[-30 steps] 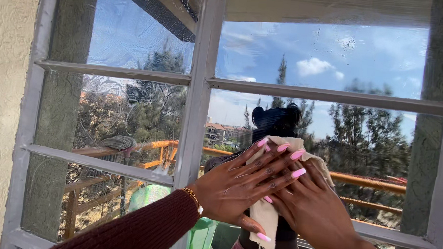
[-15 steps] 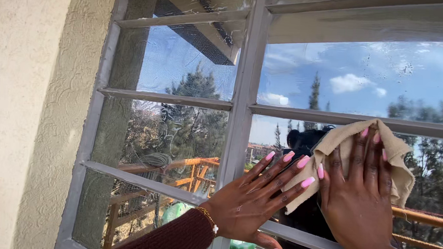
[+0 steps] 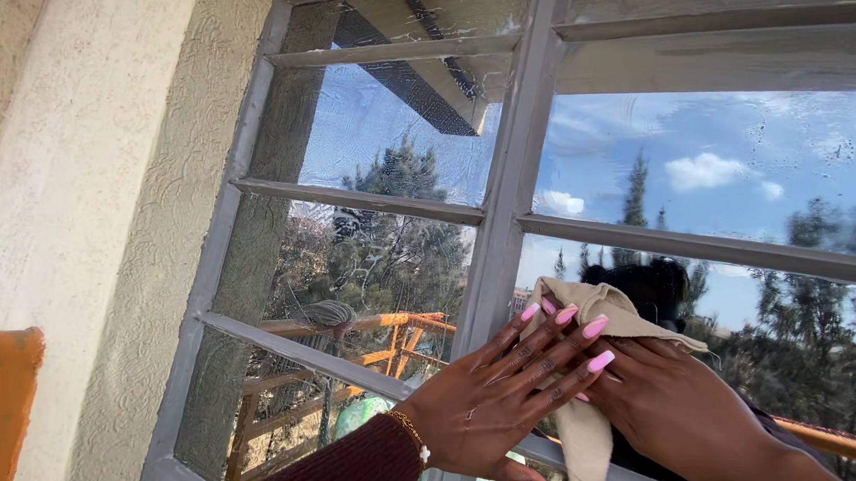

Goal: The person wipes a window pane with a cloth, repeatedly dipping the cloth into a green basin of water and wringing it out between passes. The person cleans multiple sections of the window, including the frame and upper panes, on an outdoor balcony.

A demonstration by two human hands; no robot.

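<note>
beige cloth [image 3: 588,425], grey window frame [image 3: 501,224], maroon sleeve [image 3: 356,463]

- Your left hand [image 3: 483,406] carries long, squared-off nails finished in bright pink polish; five are visible, including the thumb nail at the lower edge.
- Your left wrist wears a thin gold-coloured bracelet [image 3: 408,428] of small links or beads, with a pale bead or charm at its lower end.
- Your left forearm is covered by a dark maroon sleeve [image 3: 346,463] of ribbed knit fabric, its cuff ending just below the bracelet.
- Your right hand [image 3: 666,405] shows one pink nail tip near the fingers; the rest are hidden.
- Your right forearm is bare as far as the frame edge.
</note>
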